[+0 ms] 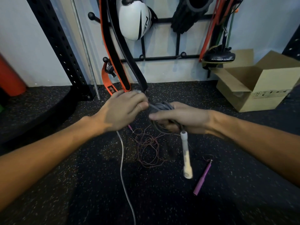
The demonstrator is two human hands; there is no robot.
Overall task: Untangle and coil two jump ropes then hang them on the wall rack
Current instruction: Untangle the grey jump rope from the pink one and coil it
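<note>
My right hand [180, 118] grips a coil of grey jump rope [160, 108], and its white handle [186, 158] dangles below the fist. My left hand [125, 109] holds the same grey rope right beside the coil, with a loose grey strand [122, 161] trailing from under it down to the floor. A second rope, thin and reddish [148, 145], lies in a tangle on the floor beneath both hands. One purple handle [203, 177] of it lies to the right. The black wall rack [162, 58] with ball-tipped pegs is on the wall ahead.
On the rack hang an orange and black belt [113, 51], a white glove [134, 21], a black foam roller [186, 15] and resistance bands [215, 25]. An open cardboard box [259, 85] stands at the right. A black perforated upright [60, 44] rises at the left. The floor is speckled black rubber.
</note>
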